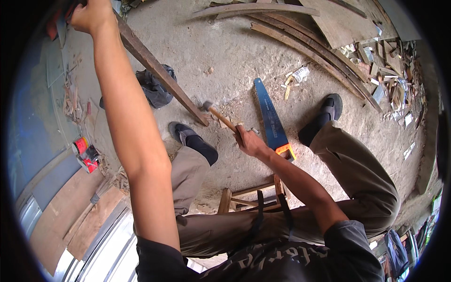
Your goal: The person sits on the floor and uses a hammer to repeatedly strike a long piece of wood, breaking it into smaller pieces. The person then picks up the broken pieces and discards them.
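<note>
My right hand (251, 142) is closed round the wooden handle of a hammer (221, 118). The hammer's metal head is close to the lower end of a long dark wooden plank (159, 73), which slants across the floor toward the upper left. My left arm stretches far up to the left, and my left hand (91, 18) is curled near the plank's upper end. Its fingers lie at the picture's rim, and what they hold cannot be made out. A handsaw (272, 115) with a blue blade and an orange handle lies on the floor right of my right hand.
Long wooden strips (305, 42) lie at the upper right, beside scattered wood scraps (390, 61). A dark cloth bundle (157, 87) sits behind the plank. A small wooden stool (253, 195) is between my legs. A red can (81, 144) stands at left, near boards (91, 221).
</note>
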A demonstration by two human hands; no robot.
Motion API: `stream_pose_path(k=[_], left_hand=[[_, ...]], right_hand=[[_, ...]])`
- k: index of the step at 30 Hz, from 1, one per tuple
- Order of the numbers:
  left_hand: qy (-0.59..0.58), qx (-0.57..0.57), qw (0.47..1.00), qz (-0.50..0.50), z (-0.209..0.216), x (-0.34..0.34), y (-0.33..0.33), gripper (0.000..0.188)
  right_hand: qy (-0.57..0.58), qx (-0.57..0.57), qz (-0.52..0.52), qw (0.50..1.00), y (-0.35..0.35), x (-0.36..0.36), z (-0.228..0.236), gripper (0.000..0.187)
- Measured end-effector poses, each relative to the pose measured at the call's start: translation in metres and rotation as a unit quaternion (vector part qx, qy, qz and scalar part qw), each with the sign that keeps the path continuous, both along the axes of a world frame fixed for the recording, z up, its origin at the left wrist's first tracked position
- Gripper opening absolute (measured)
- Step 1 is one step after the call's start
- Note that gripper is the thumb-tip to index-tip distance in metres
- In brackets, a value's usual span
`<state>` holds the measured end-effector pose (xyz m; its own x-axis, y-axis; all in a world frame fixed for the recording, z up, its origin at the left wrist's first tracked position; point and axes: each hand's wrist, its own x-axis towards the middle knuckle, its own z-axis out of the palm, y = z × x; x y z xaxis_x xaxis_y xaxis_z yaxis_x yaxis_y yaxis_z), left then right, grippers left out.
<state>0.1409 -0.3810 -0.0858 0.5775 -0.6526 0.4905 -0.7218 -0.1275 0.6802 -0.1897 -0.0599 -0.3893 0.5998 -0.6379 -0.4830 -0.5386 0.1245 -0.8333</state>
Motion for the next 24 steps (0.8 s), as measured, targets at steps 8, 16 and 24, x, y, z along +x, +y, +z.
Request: stream_pose_path(k=[8,16,24], left_hand=[[0.018,-0.202,0.978,-0.051,0.014,-0.046,0.021,0.059],[0.012,-0.251,0.968,-0.027,0.029,-0.028,0.013,0.054],[0.021,-0.217,0.976,-0.030,0.005,-0.017,-0.010,0.055]], right_hand=[[-0.016,-0.003,-0.130,0.991,-0.027,-0.009,0.030,0.027],[-0.013,0.003,-0.110,0.994,-0.020,-0.010,0.036,0.030],[-0.035,0.006,-0.099,0.994,-0.018,-0.001,0.052,0.027]])
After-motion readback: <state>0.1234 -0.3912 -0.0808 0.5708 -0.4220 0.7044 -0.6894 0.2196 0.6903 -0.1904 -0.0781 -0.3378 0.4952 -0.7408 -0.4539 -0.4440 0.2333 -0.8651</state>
